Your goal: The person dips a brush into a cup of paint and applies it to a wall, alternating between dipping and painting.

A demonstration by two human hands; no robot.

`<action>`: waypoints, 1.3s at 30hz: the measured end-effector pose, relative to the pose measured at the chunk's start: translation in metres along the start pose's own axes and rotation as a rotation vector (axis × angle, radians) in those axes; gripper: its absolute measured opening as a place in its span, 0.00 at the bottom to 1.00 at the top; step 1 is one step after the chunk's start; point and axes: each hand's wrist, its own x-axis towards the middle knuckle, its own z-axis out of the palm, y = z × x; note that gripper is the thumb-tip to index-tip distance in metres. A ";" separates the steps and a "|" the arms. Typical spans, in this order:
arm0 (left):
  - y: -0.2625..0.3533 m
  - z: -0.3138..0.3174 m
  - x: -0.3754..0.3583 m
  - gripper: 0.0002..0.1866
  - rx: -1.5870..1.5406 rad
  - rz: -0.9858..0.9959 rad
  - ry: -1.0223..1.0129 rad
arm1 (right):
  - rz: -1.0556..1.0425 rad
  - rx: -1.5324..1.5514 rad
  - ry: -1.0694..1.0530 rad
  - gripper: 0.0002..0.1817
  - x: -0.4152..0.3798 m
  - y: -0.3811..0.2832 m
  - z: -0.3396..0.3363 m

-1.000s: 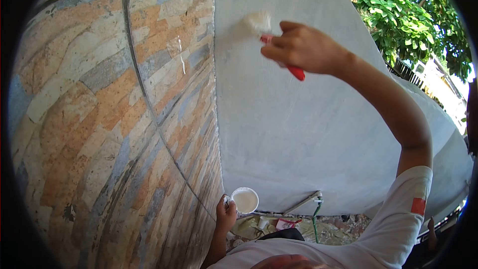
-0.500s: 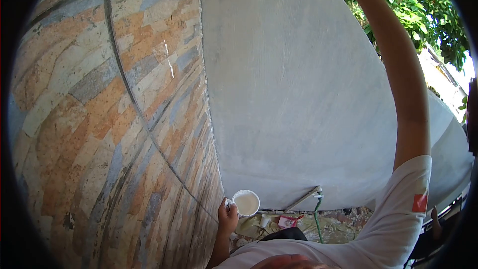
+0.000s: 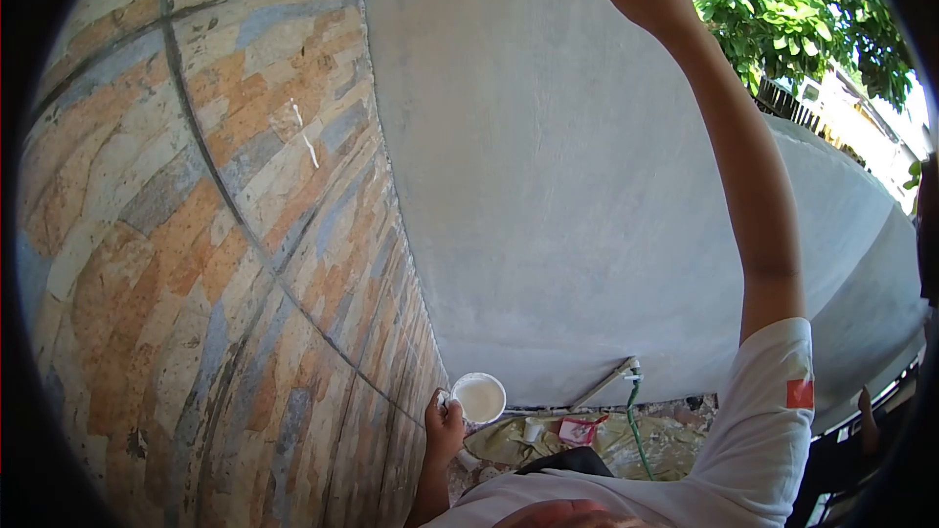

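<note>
Landmark: paint cup [image 3: 479, 401]. Cup's left side: occupied by left hand [image 3: 445, 426], tiled wall [image 3: 186, 332] just beyond. Above cup: open passage along grey wall [image 3: 528, 186]. Right of cup: pipe [image 3: 599, 388], green hose [image 3: 636, 430] obstruct. Far upper right of cup: raised right forearm [image 3: 738, 152] bars crossing.

Outdoors: grey wall [image 3: 548, 225], sunlit foliage [image 3: 768, 10]

Stone-patterned wall [image 3: 215, 264] at left, sunlit foliage [image 3: 768, 10] upper right
</note>
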 end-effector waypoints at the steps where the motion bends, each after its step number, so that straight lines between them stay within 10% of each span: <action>1: 0.001 0.005 0.000 0.10 -0.015 0.004 0.037 | 0.009 -0.007 0.004 0.10 -0.007 0.001 -0.002; 4: 0.008 0.005 -0.001 0.09 -0.039 0.000 0.006 | -0.057 -0.044 0.326 0.06 -0.047 0.024 0.004; 10: 0.032 0.017 -0.012 0.10 -0.115 -0.103 0.029 | 0.500 -0.085 0.737 0.12 -0.192 0.009 0.010; 14: 0.023 0.006 -0.006 0.11 -0.075 -0.030 0.024 | 0.685 0.233 0.906 0.11 -0.152 -0.037 0.006; 20: 0.029 0.006 -0.002 0.06 -0.019 -0.020 0.041 | 0.151 0.458 0.847 0.12 -0.041 -0.013 0.031; 32: 0.031 0.015 0.005 0.11 -0.051 -0.066 -0.003 | 0.562 -0.147 0.755 0.14 -0.154 -0.008 -0.005; 39: 0.032 0.004 0.003 0.06 -0.021 -0.015 -0.044 | 0.277 -0.217 0.759 0.09 -0.071 -0.028 0.032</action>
